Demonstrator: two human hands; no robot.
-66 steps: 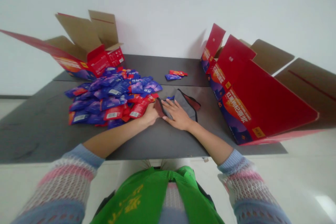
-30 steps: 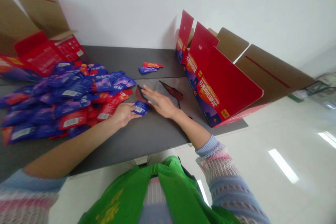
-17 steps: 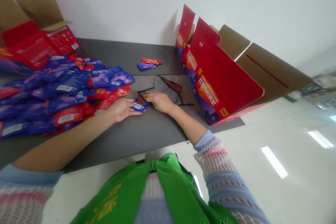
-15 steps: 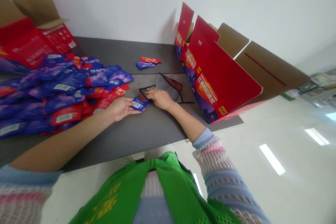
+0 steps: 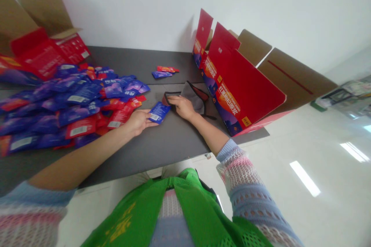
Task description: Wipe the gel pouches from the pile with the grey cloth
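Observation:
My left hand (image 5: 139, 122) pinches a blue sachet (image 5: 159, 112) with a white barcode label by its near end. Just beyond that sachet, my right hand (image 5: 183, 107) grips the edge of a dark grey cloth piece (image 5: 193, 94) with black trim and a brownish inner side, perhaps a pouch. The sachet's far end meets the cloth's left edge; whether it is inside I cannot tell. The right fingertips are partly hidden in the cloth's fold. Left of my left hand lies a heap of blue sachets (image 5: 77, 94) mixed with red sachets (image 5: 117, 116).
A red sachet (image 5: 168, 69) and a blue sachet (image 5: 161, 74) lie apart near the back of the grey table (image 5: 124, 56). Open red cartons (image 5: 228, 102) line its right end. Another open carton (image 5: 46, 56) stands at the back left, before the white wall.
More of the blue sachet shows beside the cloth's edge now. My right hand and the cloth have shifted slightly right, and the cloth's folds have changed. The camera view has moved a little too.

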